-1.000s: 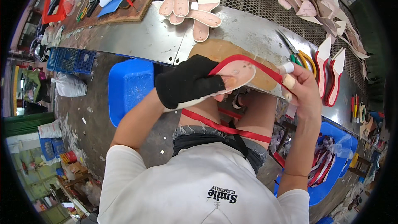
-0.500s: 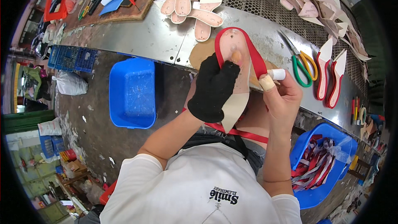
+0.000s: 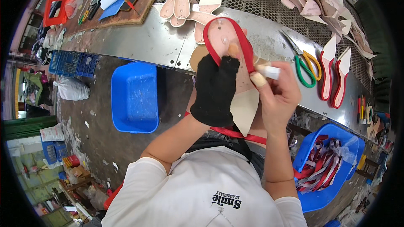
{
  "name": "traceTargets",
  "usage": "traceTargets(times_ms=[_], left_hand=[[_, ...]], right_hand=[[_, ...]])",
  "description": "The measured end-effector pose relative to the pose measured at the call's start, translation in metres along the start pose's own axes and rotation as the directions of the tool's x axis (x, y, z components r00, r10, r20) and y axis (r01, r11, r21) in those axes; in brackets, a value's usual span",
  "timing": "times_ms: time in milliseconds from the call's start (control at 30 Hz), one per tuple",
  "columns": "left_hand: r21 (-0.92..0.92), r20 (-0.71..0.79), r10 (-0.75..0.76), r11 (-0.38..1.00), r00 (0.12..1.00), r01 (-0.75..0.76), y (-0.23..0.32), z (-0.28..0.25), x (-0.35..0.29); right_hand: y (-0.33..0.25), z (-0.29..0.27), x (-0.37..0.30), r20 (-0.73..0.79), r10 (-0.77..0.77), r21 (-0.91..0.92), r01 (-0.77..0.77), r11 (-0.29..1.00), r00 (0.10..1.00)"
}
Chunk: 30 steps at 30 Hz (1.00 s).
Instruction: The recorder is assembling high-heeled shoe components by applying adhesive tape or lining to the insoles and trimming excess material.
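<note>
- Shoe insole [image 3: 235, 80], pink at its rounded end and cream at its pointed end, is held up in the air over the near edge of the metal worktop [image 3: 147, 42], rounded end away from the person, pointed end toward the chest.
- A red strap [image 3: 246, 46] loops over the rounded end and runs down both sides of the insole; more red strap shows below the hands, near the white shirt.
- The left hand [image 3: 216, 90], in a black fingerless glove, lies across the face of the insole. Its fingers are curled together around the left side, and one bare fingertip [image 3: 233, 50] presses on the pink part just inside the strap loop.
- The right hand [image 3: 280, 94] is at the insole's right side. Its fingers are closed, pinching a small white tube-like object [image 3: 269, 72] with the thumb; the thumb tip touches the strap and the insole's right edge. What the white object is cannot be told.
- On the worktop toward its right end lie scissors with green and yellow handles [image 3: 306, 61], and just beyond them two red-edged insoles [image 3: 334, 75].
- More pink insoles [image 3: 185, 4] lie at the far side of the worktop, near the perforated part.
- A blue tub [image 3: 134, 96] stands on the floor to the left of the hands, and a blue basket [image 3: 320, 193] with red and white strips stands at the right.
</note>
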<state>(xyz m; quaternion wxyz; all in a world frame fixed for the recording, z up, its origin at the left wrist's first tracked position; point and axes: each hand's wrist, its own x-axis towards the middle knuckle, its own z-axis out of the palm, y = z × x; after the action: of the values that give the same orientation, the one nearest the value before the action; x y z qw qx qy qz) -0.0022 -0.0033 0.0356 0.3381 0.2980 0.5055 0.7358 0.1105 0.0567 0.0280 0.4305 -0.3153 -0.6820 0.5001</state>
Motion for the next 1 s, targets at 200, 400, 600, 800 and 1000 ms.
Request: traceTargets(times_ms=[200,400,600,800,1000], left_hand=[[-0.035,0.151,-0.233,0.97,0.961,0.241,-0.005,-0.014,0.025],[0.055,0.477,-0.035,0.998,0.878,0.01,-0.026,-0.038,0.026],[-0.277,0.401,-0.221,0.896,0.889,0.347,-0.016,-0.036,0.025],[-0.271,0.435,-0.386,0.805,0.813,0.527,-0.008,-0.038,0.021],[-0.374,0.29,-0.431,0.771,0.854,0.516,-0.011,-0.026,0.017]], right_hand=[[0.006,-0.012,0.016,0.158,-0.033,0.051,0.025,0.998,0.987],[0.019,-0.008,0.024,0.19,-0.139,0.009,0.14,0.99,0.972],[0.02,-0.04,0.005,0.357,0.014,0.242,-0.107,0.964,0.934],[0.015,-0.023,0.012,0.191,-0.28,0.019,0.281,0.959,0.941],[0.032,-0.017,-0.005,0.225,0.128,0.347,-0.202,0.916,0.966]])
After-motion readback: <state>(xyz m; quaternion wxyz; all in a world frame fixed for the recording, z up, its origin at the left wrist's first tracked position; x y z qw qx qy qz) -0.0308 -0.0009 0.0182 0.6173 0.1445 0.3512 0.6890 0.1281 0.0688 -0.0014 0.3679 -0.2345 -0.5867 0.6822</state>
